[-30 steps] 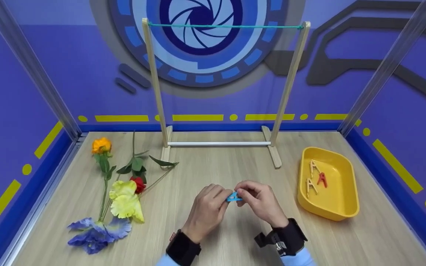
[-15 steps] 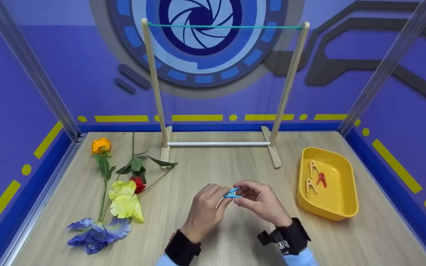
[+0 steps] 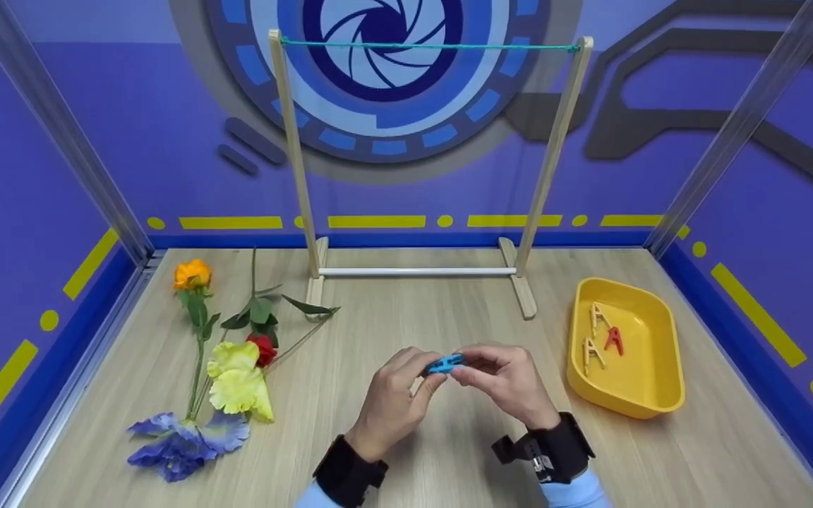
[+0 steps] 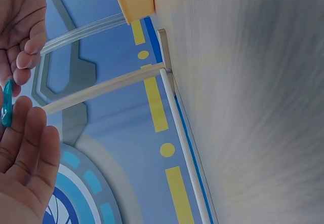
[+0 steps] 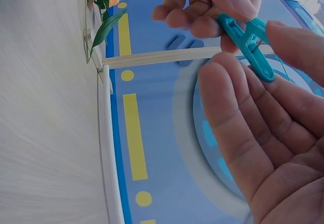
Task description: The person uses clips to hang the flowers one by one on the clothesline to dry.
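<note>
A blue plastic clothespin (image 3: 445, 364) is held above the table, between my two hands. My left hand (image 3: 394, 402) pinches one end of it with thumb and fingers. From the other side, my right hand (image 3: 512, 384) pinches it between thumb and index finger. In the right wrist view the A-shaped clothespin (image 5: 249, 44) shows its legs spread, one against the right thumb and one against the index finger. Only a thin edge of the clothespin (image 4: 7, 105) appears in the left wrist view; fingers hide the rest.
On the right stands a yellow basin (image 3: 636, 381) with two beige clothespins (image 3: 591, 355) and a red one (image 3: 614, 341). A wooden frame (image 3: 549, 159) with a green string (image 3: 428, 46) rises behind. Artificial flowers, including a yellow one (image 3: 238, 377) and a purple one (image 3: 184, 444), lie left.
The clothespin has turned between the fingers and risen slightly. My right fingers loosened from it half a second ago and now close on it again. The rest of the table is unchanged.
</note>
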